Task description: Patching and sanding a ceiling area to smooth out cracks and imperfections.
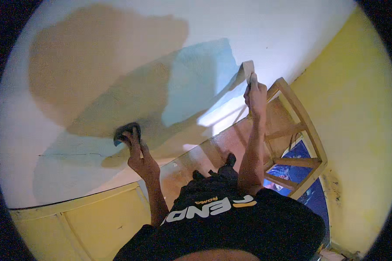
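My right hand is closed around a flat, pale scraper, with the thumb lying along it. The scraper's far end is at the pale wall, by the upper right corner of a light-blue patch; whether it touches cannot be told. Lower down and to the left, my left hand grips a dark, rounded thing with its fingers. What kind of thing it is cannot be made out. Shadows fall across the patch and the wall around it.
A wooden frame with crossbars stands to my right, before a yellow wall. Behind its bars shows a blue picture. Brown boarding lies beyond my feet. Yellow panelling runs along the lower left.
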Demonstrator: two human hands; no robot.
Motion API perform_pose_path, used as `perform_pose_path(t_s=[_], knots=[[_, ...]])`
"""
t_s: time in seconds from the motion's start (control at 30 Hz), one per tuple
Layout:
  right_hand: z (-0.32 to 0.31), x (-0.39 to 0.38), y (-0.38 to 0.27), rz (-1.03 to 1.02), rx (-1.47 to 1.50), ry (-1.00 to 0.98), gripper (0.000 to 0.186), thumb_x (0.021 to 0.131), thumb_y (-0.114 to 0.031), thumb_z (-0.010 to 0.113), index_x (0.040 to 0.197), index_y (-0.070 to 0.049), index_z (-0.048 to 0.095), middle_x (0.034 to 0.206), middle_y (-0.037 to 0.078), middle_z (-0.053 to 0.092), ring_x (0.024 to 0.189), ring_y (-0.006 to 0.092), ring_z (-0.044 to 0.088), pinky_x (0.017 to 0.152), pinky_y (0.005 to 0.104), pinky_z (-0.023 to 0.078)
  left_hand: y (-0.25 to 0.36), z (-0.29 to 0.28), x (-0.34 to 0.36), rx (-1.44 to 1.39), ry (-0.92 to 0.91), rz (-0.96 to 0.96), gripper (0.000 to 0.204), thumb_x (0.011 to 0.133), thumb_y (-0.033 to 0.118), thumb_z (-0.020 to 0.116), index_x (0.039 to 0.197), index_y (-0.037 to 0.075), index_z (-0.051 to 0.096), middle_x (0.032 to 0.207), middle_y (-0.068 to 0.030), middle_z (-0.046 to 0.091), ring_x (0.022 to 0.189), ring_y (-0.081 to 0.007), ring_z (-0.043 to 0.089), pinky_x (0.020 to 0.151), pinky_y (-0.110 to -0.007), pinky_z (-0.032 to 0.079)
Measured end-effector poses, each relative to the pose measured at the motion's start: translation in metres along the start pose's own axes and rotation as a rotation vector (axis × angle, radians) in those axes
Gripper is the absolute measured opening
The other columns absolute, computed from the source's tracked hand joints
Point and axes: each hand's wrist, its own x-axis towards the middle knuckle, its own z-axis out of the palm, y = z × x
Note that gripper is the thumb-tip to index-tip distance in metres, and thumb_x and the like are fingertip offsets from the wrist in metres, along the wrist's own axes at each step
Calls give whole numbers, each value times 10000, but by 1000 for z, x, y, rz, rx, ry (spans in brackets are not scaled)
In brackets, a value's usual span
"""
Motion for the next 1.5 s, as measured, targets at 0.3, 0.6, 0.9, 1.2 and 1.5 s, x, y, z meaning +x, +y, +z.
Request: perform_pose_path(t_s=[0.3,0.6,0.9,1.2,1.5], knots=[[10,-13,5,1,-43,7,684,1038,-552,441,562,-65,501,478,6,433,405,100,389,400,292,311,1,-2,-2,26,6,28,421,978,19,525,1396,37,567,1505,-192,457,1471,-352,296,1174,-432,282],[16,-15,3,63,-11,12,703,1031,-569,437,551,-59,510,464,17,437,390,106,409,373,295,322,7,1,2,-4,20,87,418,980,27,510,1394,34,569,1509,-187,453,1475,-360,283,1174,-437,280],[17,-21,14,3,-63,65,684,1019,-575,465,557,-72,503,480,9,444,395,102,395,380,282,301,8,-6,-4,-21,14,115,443,977,59,522,1419,64,552,1527,-156,443,1474,-301,318,1170,-400,281],[24,-29,11,114,-58,38,624,1033,-530,466,601,-81,494,500,-7,442,395,88,379,377,263,289,11,-6,-3,-2,12,143,433,972,15,503,1401,38,561,1509,-192,454,1461,-344,327,1179,-417,271],[26,-29,3,159,33,36,624,1037,-529,458,595,-89,483,491,3,439,385,98,386,363,273,288,-2,-5,-2,9,14,55,429,959,-7,508,1384,12,570,1498,-205,462,1447,-346,356,1183,-432,269]])
